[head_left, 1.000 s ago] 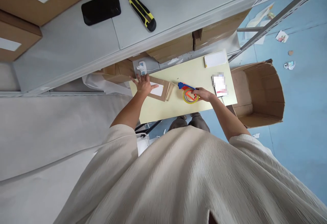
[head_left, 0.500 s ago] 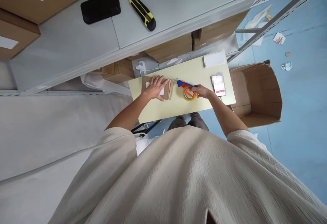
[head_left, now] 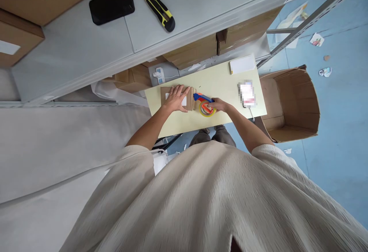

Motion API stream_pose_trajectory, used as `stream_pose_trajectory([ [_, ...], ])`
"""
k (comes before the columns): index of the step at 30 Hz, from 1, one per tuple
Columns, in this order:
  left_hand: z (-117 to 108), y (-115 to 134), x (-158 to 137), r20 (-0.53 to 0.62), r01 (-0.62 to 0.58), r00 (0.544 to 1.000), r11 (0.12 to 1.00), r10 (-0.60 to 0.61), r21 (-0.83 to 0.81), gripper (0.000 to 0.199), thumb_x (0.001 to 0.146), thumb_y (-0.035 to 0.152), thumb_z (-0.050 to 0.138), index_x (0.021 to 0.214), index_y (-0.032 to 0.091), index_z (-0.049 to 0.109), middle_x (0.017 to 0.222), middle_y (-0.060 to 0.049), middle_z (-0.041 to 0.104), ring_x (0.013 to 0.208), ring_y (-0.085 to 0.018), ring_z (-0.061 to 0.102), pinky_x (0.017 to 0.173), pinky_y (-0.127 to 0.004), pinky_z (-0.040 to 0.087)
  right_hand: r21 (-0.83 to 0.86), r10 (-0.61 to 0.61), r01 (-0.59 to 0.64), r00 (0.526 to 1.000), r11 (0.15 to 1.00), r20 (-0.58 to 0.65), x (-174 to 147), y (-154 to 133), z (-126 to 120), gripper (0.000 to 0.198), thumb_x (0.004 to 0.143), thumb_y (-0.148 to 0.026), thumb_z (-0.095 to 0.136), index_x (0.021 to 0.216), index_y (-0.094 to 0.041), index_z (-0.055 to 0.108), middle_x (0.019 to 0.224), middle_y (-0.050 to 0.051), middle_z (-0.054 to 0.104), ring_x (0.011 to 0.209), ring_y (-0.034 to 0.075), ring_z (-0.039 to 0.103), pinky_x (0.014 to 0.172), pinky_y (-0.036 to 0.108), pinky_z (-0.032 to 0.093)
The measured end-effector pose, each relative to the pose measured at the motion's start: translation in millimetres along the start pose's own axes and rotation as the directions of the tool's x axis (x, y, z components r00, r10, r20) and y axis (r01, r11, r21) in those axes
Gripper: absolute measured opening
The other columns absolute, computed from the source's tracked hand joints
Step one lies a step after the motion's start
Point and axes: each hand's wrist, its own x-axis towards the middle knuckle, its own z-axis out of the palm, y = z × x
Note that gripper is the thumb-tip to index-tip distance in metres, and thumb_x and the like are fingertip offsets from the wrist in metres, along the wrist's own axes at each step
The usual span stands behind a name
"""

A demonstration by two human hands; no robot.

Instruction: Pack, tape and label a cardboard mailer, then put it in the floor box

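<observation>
A small cardboard box (head_left: 164,95) with a white label lies on the pale yellow table (head_left: 172,125). My left hand (head_left: 176,98) rests on top of it, fingers spread, pressing flat across the label. My right hand (head_left: 220,105) is closed around a blue and orange tape dispenser (head_left: 204,98) carrying a yellow-rimmed roll of tape. The dispenser's front end is at the box's right side, touching it or very close; which of the two I cannot tell. My right fingers partly cover its handle.
A white box (head_left: 242,66) and a phone-like device (head_left: 247,93) with a cable lie on the table's right. Beyond that edge stands an open carton (head_left: 296,102). Above, a grey shelf (head_left: 201,3) holds a black phone (head_left: 112,5) and a utility knife (head_left: 157,8).
My right hand has moved left with the tape dispenser, bringing its front end to the box. The box's right-hand flaps now sit closer in. My left hand stays on top.
</observation>
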Motion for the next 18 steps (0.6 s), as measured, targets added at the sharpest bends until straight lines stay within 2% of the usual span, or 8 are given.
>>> stream_pose_trajectory([
  [5, -1, -1, 2, 0.014, -0.006, 1.0, 1.0, 0.006, -0.011, 0.166, 0.059, 0.078, 0.101, 0.189, 0.022, 0.014, 0.191, -0.025, 0.02, 0.177, -0.056, 0.011, 0.142, -0.07, 0.002, -0.17, -0.074, 0.071, 0.997, 0.983, -0.01, 8, -5, -6, 0.045, 0.067, -0.025, 0.092, 0.107, -0.024, 0.073, 0.091, 0.006, 0.077, 0.09, 0.029, 0.075, 0.073, 0.037, 0.066],
  [10, 2, -4, 3, 0.019, -0.013, 1.0, 1.0, 0.013, -0.011, 0.166, 0.059, 0.076, 0.102, 0.189, 0.02, 0.015, 0.191, -0.026, 0.018, 0.177, -0.057, 0.01, 0.142, -0.071, 0.001, -0.39, -0.153, 0.145, 0.988, 0.909, 0.011, 5, -20, -20, 0.05, 0.064, -0.024, 0.098, 0.108, -0.025, 0.074, 0.088, 0.006, 0.077, 0.094, 0.031, 0.076, 0.077, 0.036, 0.063],
  [15, 8, -8, 6, 0.025, -0.018, 1.0, 1.0, 0.018, -0.021, 0.166, 0.06, 0.078, 0.101, 0.189, 0.019, 0.014, 0.192, -0.026, 0.015, 0.177, -0.058, 0.006, 0.142, -0.071, -0.002, -0.641, -0.097, 0.119, 0.993, 0.758, 0.07, -1, -43, -29, 0.061, 0.072, -0.039, 0.096, 0.125, -0.025, 0.07, 0.106, 0.009, 0.08, 0.099, 0.033, 0.076, 0.08, 0.038, 0.06],
  [18, 10, -9, 7, 0.015, -0.018, 1.0, 1.0, 0.018, -0.02, 0.165, 0.06, 0.078, 0.101, 0.188, 0.019, 0.015, 0.192, -0.026, 0.016, 0.177, -0.057, 0.006, 0.142, -0.071, -0.001, -0.722, -0.084, 0.139, 0.99, 0.678, 0.111, -2, -51, -29, 0.065, 0.075, -0.042, 0.095, 0.131, -0.023, 0.068, 0.112, 0.012, 0.08, 0.101, 0.034, 0.075, 0.079, 0.039, 0.058],
])
